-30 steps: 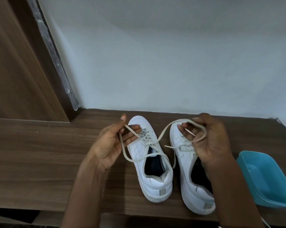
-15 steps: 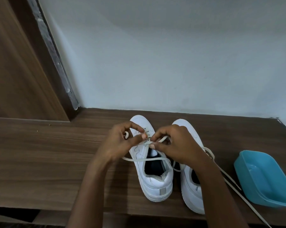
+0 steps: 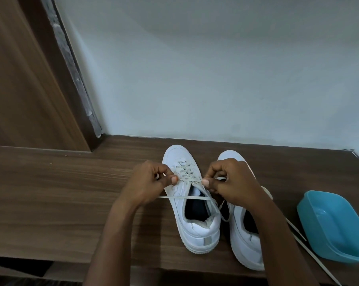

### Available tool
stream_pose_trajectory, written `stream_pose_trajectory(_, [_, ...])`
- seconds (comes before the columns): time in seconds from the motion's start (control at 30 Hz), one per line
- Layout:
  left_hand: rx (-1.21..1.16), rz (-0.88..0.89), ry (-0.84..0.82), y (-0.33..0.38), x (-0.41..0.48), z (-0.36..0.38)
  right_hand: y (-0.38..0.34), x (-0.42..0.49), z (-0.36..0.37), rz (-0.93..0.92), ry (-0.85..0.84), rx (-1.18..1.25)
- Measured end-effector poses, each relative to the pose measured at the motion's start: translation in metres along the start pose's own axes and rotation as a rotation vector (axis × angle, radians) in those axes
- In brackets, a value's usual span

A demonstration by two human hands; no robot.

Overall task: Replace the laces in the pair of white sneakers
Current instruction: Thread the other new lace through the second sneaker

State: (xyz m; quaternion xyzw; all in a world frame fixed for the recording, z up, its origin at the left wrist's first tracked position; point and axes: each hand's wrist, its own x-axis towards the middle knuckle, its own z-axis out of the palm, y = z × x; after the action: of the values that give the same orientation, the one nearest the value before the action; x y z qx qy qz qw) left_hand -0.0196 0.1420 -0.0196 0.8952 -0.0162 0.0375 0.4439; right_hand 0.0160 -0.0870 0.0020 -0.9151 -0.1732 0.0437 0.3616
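1. Where the flat off-white lace (image 3: 184, 197) leaves the top eyelets of the smooth white low-top sneaker (image 3: 195, 230), just below frame centre, it runs sideways to both hands. One strand crosses the shoe's dark opening.
2. Left hand (image 3: 147, 182): thumb and forefinger pinch the lace, other fingers curled.
3. Right hand (image 3: 234, 182): the same pinch, with its fingers curled round a loop.
4. A second white sneaker (image 3: 244, 248) stands just beside the first, partly under the right wrist. Its loose lace (image 3: 298, 232) trails toward the lower right.
5. Both shoes stand on a dark wood-grain tabletop (image 3: 50, 193), toes to the pale wall (image 3: 215, 69). A turquoise plastic tub (image 3: 335, 228) sits at the right edge, and a brown wooden door panel (image 3: 19, 89) fills the upper left.
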Motion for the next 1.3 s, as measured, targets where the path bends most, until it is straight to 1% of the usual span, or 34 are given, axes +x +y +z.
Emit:
stream_pose_trajectory(0.13, [-0.036,-0.03,-0.022,-0.008,0.0,-0.001,-0.001,-0.001,0.0,0.013,-0.005,-0.038])
stream_pose_trajectory(0.23, [-0.162,-0.056,-0.103,-0.005,-0.002,-0.003,0.0,-0.001,-0.002,0.051,-0.043,0.023])
stream_pose_trajectory(0.33, [-0.366,-0.102,-0.113,0.007,-0.007,-0.007,-0.004,-0.003,-0.005,0.08,-0.182,0.239])
stream_pose_trajectory(0.4, [-0.484,-0.086,-0.104,0.016,-0.007,-0.005,-0.006,-0.004,-0.004,0.067,-0.207,0.371])
stream_pose_trajectory(0.5, [-0.633,-0.07,-0.114,0.023,-0.004,0.003,-0.011,-0.002,0.002,0.038,-0.113,0.503])
stream_pose_trajectory(0.57, [-0.763,-0.071,-0.117,0.024,-0.001,0.01,-0.016,0.0,0.007,0.059,-0.064,0.714])
stream_pose_trajectory(0.7, [-0.902,-0.109,-0.07,0.028,0.001,0.019,-0.024,0.0,0.018,0.177,-0.031,1.105])
stream_pose_trajectory(0.8, [-0.984,-0.152,-0.057,0.027,0.001,0.024,-0.026,0.001,0.021,0.271,0.021,1.265])
stream_pose_trajectory(0.9, [-1.042,-0.196,-0.085,0.024,0.002,0.031,-0.026,0.001,0.022,0.32,0.077,1.324])
stream_pose_trajectory(0.97, [-1.041,-0.211,-0.103,0.023,0.003,0.033,-0.027,0.001,0.027,0.339,0.102,1.334])
stream_pose_trajectory(1.13, [-0.989,-0.175,-0.142,0.02,0.003,0.033,-0.027,0.002,0.039,0.277,0.142,1.283])
stream_pose_trajectory(1.3, [-0.997,-0.157,-0.117,0.02,0.003,0.033,-0.021,0.002,0.038,0.232,0.076,1.238])
